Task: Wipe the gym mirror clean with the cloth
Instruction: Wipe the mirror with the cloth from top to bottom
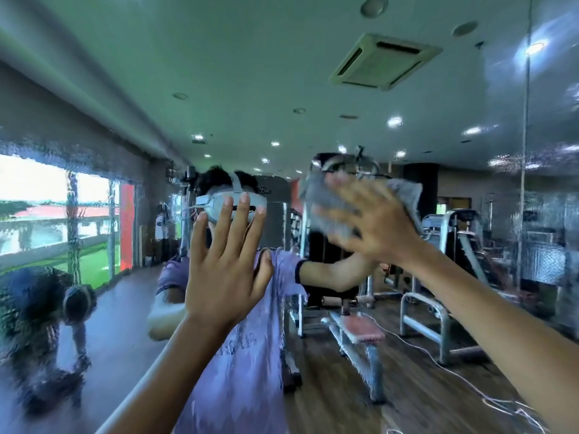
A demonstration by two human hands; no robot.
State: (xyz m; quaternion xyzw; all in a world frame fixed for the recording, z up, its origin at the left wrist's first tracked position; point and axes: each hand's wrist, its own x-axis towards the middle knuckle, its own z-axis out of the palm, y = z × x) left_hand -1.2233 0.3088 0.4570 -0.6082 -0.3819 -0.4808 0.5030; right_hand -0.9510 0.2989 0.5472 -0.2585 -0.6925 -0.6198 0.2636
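The gym mirror (407, 355) fills almost the whole view and shows my reflection and the gym behind me. Streaky wet film covers its left part and right edge. My right hand (369, 220) presses a grey cloth (326, 198) flat against the glass at about head height, fingers straight and blurred by motion. My left hand (225, 261) rests flat on the mirror left of it, fingers spread, holding nothing.
A vertical seam (524, 183) between mirror panels runs down the right side. All else is reflection: a weight bench, machines, a treadmill, windows on the left, and a second person bending low at the far left.
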